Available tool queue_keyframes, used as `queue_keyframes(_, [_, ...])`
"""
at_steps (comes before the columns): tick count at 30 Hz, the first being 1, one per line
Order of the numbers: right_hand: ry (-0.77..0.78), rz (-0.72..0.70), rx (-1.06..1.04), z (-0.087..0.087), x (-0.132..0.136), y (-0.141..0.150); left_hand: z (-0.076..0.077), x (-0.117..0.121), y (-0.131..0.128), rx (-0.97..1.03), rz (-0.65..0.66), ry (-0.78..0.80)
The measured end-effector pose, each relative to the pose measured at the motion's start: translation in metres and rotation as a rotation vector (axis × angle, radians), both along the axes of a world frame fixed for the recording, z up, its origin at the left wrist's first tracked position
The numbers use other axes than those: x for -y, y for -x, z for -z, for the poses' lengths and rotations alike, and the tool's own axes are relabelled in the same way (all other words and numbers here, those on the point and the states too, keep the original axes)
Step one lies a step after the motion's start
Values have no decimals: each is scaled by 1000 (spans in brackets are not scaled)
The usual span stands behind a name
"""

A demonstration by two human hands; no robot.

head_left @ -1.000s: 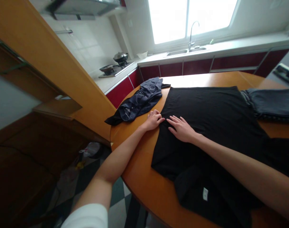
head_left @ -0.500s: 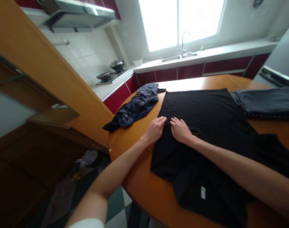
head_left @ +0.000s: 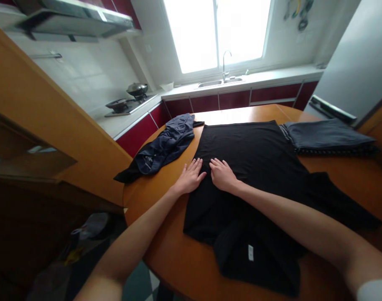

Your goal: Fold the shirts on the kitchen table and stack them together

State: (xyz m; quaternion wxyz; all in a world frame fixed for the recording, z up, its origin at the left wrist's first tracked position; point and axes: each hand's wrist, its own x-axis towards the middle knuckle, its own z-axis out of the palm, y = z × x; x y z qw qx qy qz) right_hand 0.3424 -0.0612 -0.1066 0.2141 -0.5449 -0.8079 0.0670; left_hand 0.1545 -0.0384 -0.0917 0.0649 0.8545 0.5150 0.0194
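Observation:
A black long-sleeved top [head_left: 250,146] lies spread on the wooden table [head_left: 166,234], its collar end with a small white label [head_left: 250,253] towards me. One sleeve stretches out to the right; on the left side the cloth ends in a straight edge. My left hand [head_left: 189,177] rests flat on that left edge, fingers apart and thumb out. Close beside it, my right hand [head_left: 222,175] lies on the cloth with fingers stretched forward. Neither hand grips anything that I can see.
Crumpled dark blue clothing [head_left: 166,144] sits at the table's left edge. Folded grey garments [head_left: 329,136] are stacked at the right. Beyond the table stand a counter with a sink [head_left: 210,83], a stove with pans [head_left: 137,90], and a fridge [head_left: 354,62] at right.
The view has turned to the right, so everything appears shifted left. My left hand's fingers have spread and its thumb has moved out. The top lies much as before.

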Motion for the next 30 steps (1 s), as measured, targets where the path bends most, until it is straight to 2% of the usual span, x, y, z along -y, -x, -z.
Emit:
queue_keyframes(4, [12,8,-2,-3,1,0,-2,0,4,0,-56,-143])
queue_keyframes(6, [16,12,-6,-5,1,0,-3,8,1,8,14,-242])
queue_keyframes(8, [11,10,-10,-6,2,0,-4,20,-4,24,128,-268])
queue_keyframes(11, [12,3,-6,-7,3,0,-2,38,-7,37,239,-160])
queue_keyframes(14, [15,2,0,-7,3,-1,-5,50,3,50,294,-26])
queue_keyframes(19, [20,-3,-9,-8,5,-1,-27,84,33,195,391,32])
queue_keyframes(22, [24,-9,-13,-9,5,-1,-37,117,45,254,364,68])
queue_keyframes(25, [21,-8,-20,-7,5,0,-39,144,54,285,266,50])
queue_keyframes(27, [16,-3,-25,-5,4,0,-39,153,57,283,242,40])
queue_keyframes(30, [19,-2,-43,-4,3,0,-40,158,59,245,286,30])
